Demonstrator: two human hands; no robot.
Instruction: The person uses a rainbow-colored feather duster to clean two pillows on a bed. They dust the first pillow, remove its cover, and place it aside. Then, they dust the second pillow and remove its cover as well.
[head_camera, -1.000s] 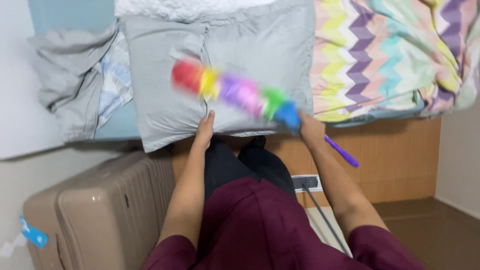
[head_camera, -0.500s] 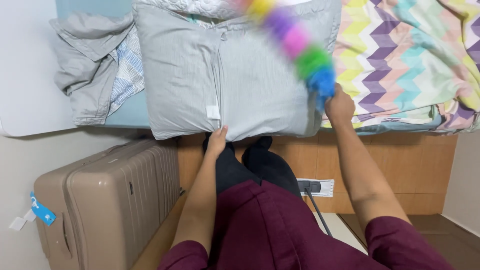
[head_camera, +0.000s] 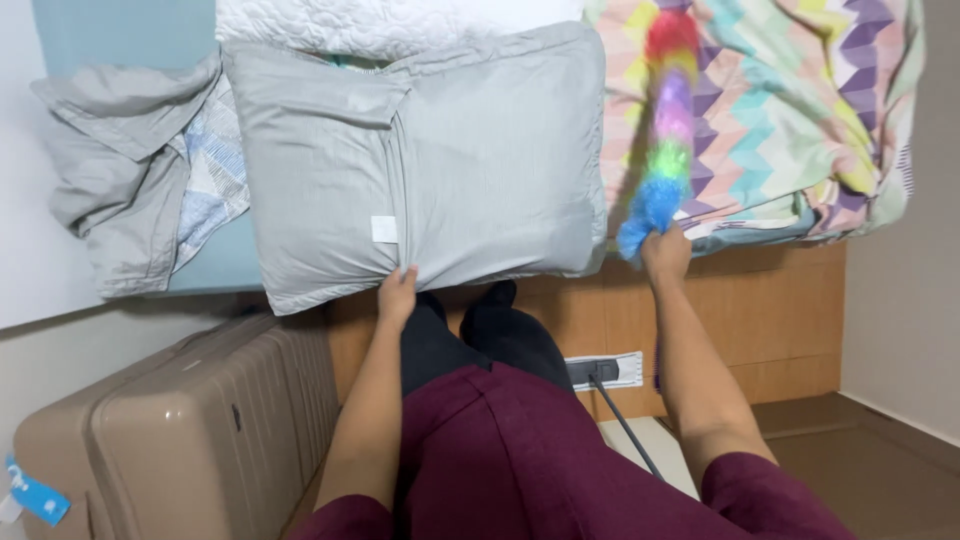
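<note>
A grey pillow (head_camera: 440, 170) lies on the bed, its near edge hanging over the wooden bed frame (head_camera: 780, 310). My left hand (head_camera: 397, 295) pinches the pillow's lower edge near a small white tag. My right hand (head_camera: 665, 255) grips the handle of a rainbow-coloured fluffy duster (head_camera: 665, 130), which points away from me and rests over the zigzag-patterned blanket (head_camera: 790, 110) to the pillow's right.
A crumpled grey sheet (head_camera: 130, 190) lies at the left on the blue mattress. A white quilted cover (head_camera: 390, 20) shows behind the pillow. A beige hard suitcase (head_camera: 190, 430) stands at the lower left. A flat mop head (head_camera: 605, 370) with its pole lies on the floor by my legs.
The duster has swung right off the pillow and now points away from me over the patterned blanket. My left hand stays on the pillow's edge.
</note>
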